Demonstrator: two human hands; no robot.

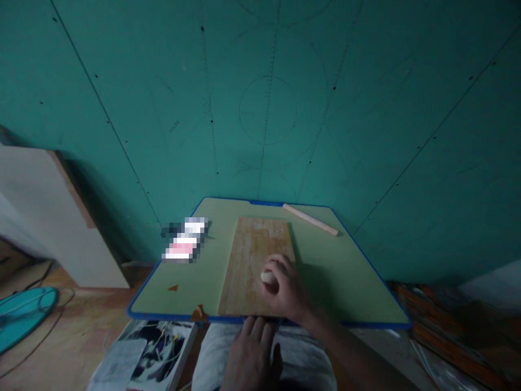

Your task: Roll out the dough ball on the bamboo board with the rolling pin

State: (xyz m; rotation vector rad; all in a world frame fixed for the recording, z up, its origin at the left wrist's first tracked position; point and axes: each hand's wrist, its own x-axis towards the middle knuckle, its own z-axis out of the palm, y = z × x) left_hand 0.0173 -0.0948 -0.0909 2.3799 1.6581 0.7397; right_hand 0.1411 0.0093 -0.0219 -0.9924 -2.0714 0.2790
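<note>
My right hand (285, 288) curls its fingers round a dough ball (268, 277), small and pale, over the lower right part of a wooden cutting board (248, 255). Part of the ball is hidden by the fingers. My left hand (253, 347) is back up with its fingers stretched forward, at the near edge of the board and table; it holds nothing that I can see, and its fingertips meet the edge. Beyond the board, at the far right of the table, lies a plain wooden rolling pin (311, 220), slanted.
The light green table (350, 282) has a blue rim and stands against a green wall (268, 98). A blurred-out phone-like object (185, 241) lies on its left side. A box (142, 353) of cables sits below left. A white panel (61, 217) leans at left.
</note>
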